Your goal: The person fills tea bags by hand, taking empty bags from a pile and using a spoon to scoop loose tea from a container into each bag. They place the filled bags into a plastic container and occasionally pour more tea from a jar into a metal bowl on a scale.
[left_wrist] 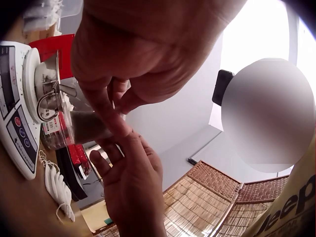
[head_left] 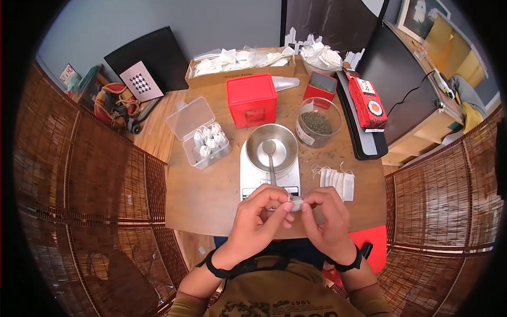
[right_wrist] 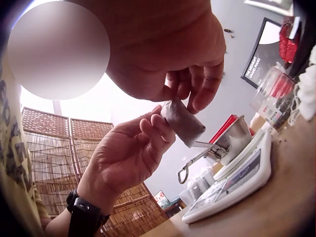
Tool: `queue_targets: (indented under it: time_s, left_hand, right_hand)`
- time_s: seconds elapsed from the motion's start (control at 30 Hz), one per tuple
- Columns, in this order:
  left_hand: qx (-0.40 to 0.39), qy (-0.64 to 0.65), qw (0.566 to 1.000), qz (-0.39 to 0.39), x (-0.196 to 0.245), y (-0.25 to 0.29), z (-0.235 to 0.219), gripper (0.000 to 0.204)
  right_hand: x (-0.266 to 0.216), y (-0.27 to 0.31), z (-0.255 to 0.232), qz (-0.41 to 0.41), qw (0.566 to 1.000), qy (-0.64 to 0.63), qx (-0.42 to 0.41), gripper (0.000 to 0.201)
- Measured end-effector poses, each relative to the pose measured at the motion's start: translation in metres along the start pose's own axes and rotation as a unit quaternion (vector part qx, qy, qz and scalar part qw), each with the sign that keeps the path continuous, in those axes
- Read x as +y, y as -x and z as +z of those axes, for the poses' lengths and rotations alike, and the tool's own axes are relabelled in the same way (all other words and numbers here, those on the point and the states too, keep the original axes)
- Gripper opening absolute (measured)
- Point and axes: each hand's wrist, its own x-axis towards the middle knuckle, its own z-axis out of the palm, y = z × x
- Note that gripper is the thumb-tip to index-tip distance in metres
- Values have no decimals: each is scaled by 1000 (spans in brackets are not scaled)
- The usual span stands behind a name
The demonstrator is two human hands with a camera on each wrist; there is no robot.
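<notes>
Head: a small pouch (head_left: 297, 204) is pinched by left hand (head_left: 256, 222) and right hand (head_left: 327, 221) over the desk's (head_left: 203, 203) near edge. Left wrist: both hands are seen close together. Right wrist: the pouch is tilted and could be spilled by a slipping pinch.

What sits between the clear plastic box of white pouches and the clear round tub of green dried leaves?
Head view: a round steel bowl with a metal spoon in it, on a white digital scale.

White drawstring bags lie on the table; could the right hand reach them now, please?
Probably yes: the drawstring bags lie just beyond the right hand, nothing visibly between, though it is pinching a pouch.
</notes>
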Motion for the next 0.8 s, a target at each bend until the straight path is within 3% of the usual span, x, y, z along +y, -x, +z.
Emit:
queue_targets:
  time_s: [0.27,0.37,0.5,0.67,0.8]
  left_hand:
    - [24,22,999,-4,-6,0,-2,10]
    - [27,-61,998,4,8,0,-3,9]
    - [52,-60,997,17,2,2,-1,9]
    - [76,21,996,31,-9,4,-6,15]
    - [53,-58,996,38,4,3,-1,11]
  right_hand:
    - [1,1,8,44,998,-53,9,21]
    - [-3,-5,4,7,999,-45,-13,20]
    - [-1,-4,4,1,999,-39,-19,18]
    - [0,-1,6,15,998,-50,-18,19]
    - [1,2,5,9,999,-46,-27,20]
